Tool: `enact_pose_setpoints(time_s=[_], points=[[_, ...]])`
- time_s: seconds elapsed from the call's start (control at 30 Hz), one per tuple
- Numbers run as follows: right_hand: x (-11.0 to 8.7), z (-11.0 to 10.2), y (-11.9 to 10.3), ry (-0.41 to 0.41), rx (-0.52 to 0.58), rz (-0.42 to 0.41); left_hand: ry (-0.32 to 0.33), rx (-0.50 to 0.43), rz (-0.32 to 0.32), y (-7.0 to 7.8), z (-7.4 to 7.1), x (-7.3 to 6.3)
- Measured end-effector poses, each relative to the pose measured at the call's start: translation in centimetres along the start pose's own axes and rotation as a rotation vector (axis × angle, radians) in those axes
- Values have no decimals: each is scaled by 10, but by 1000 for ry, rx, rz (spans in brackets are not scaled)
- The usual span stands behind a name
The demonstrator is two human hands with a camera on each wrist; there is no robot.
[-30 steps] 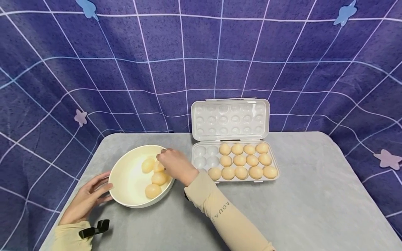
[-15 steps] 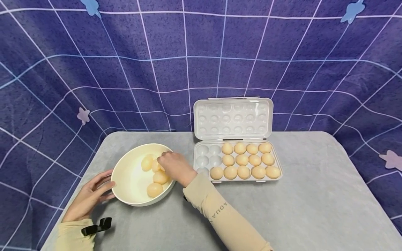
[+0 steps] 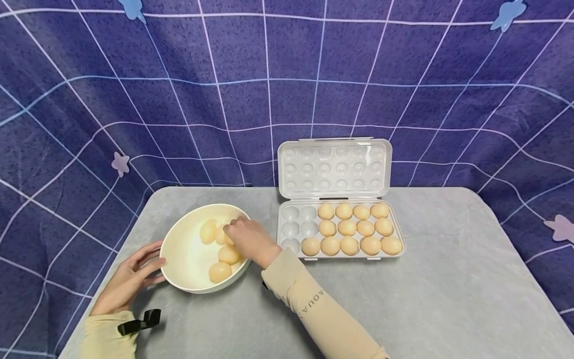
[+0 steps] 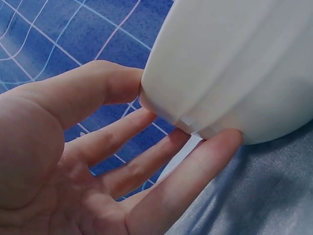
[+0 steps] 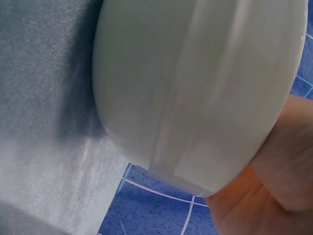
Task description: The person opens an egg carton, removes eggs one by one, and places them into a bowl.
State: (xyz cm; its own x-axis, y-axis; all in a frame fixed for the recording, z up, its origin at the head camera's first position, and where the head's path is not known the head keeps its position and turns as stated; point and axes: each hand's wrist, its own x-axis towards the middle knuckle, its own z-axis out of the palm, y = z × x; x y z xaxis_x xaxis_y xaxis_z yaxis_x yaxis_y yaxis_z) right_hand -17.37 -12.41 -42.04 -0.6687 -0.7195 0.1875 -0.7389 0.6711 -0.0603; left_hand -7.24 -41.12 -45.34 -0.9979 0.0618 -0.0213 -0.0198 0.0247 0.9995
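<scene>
A cream bowl [image 3: 179, 259] stands at the left of the table with several light-brown eggs [image 3: 219, 272] inside. My left hand [image 3: 127, 281] holds its left side; the left wrist view shows the thumb at the rim and the fingers against the outer wall [image 4: 210, 63]. From the right, my right hand [image 3: 251, 242] reaches over the rim into the bowl, bent down onto the eggs at its right side. An egg shows partly beneath its fingers, but the fingertips are hidden, so I cannot tell whether they grip it. The right wrist view shows the bowl's outside [image 5: 195, 98] beside that hand [image 5: 288, 171].
A clear egg box [image 3: 341, 255] stands right of the bowl, its lid [image 3: 334, 169] raised against the curtain [image 3: 287, 75]. Eggs [image 3: 347, 227] fill most of its cups; several cups [image 3: 290, 229] at its left end are bare. The grey table [image 3: 426, 289] extends right.
The head view has shifted slightly. Inside the bowl, the far-left egg and its neighbour have moved a little leftward. Both hands keep nearly the same places at the bowl.
</scene>
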Motion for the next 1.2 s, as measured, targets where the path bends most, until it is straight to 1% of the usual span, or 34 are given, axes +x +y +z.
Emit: enact_pose_setpoints(time_s=[0.27, 0.47, 0.6, 0.7, 0.8, 0.97, 1.2], points=[[-10, -2, 3, 48, 47, -27, -2, 4, -3, -2, 2, 0], [-21, -9, 4, 105, 79, -105, -7, -6, -8, -3, 1, -1], [-30, -13, 6, 159, 65, -159, -20, -31, 3, -5, 0, -1], [-38, -16, 8, 180, 55, -177, -26, -37, 10, -5, -1, -1], [-45, -19, 12, 179, 63, -168, -29, -41, 10, -5, -2, 0], [-59, -25, 20, 179, 91, -123, -37, -48, 19, -3, -2, 2], [-76, -29, 32, 208, 81, -66, -39, -39, 20, -2, -3, 2]])
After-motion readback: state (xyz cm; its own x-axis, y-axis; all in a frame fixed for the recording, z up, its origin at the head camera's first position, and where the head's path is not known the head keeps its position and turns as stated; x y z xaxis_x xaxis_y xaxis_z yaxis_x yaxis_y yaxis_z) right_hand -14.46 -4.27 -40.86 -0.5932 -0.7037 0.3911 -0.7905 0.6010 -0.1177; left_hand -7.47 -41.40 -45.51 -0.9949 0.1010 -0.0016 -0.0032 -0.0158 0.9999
